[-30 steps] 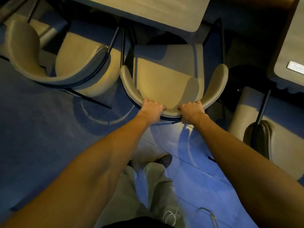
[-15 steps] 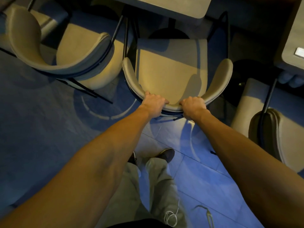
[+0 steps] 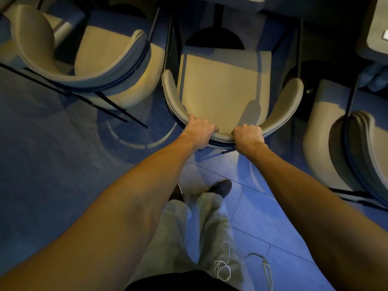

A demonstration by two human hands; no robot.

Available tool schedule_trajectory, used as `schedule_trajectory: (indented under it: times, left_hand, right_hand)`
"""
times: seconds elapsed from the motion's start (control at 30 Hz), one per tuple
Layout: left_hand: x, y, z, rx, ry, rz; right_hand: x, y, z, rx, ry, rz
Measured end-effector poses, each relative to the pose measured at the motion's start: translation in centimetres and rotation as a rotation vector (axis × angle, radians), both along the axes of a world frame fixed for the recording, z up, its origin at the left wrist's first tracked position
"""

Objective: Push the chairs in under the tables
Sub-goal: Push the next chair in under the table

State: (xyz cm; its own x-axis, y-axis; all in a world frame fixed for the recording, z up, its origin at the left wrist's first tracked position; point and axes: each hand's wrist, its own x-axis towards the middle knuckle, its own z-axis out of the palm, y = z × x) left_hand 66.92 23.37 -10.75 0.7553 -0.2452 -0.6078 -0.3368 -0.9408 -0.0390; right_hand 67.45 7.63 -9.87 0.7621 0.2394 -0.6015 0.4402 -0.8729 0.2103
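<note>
A beige chair with a curved backrest and thin black legs faces the table, of which only the near edge shows at the top. My left hand grips the left part of the backrest's top rim. My right hand grips the rim just right of centre. The seat's front edge lies in shadow in front of the table's black pedestal base.
A second beige chair stands at the left, turned at an angle. A third chair stands at the right beside another table. My feet are on blue tiled floor behind the held chair.
The held chair looks shifted forward toward the table, with both hands staying on its backrest. The view has tilted down, so less of the tabletop shows.
</note>
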Motion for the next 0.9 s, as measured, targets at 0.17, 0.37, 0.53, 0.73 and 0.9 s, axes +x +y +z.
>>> schedule_trajectory:
  times: [0.17,0.37,0.53,0.73,0.9]
  left_hand:
    - [-2.1,0.7,0.2,0.002,-0.029,-0.047]
    - [-4.4,1.7,0.2,-0.001,-0.052,-0.087]
    - [-6.0,2.5,0.2,-0.007,-0.062,-0.137]
    - [-7.4,3.4,0.0,-0.006,-0.067,-0.168]
    - [-8.1,4.0,-0.3,-0.011,-0.069,-0.177]
  right_hand:
    - [-2.7,0.7,-0.1,0.017,-0.016,-0.051]
    - [-5.9,1.7,-0.3,0.018,-0.034,-0.102]
    - [-8.3,2.6,-0.5,0.021,-0.039,-0.15]
    - [-10.6,3.6,-0.4,0.024,-0.031,-0.203]
    - [-11.4,4.2,-0.5,0.029,-0.022,-0.228]
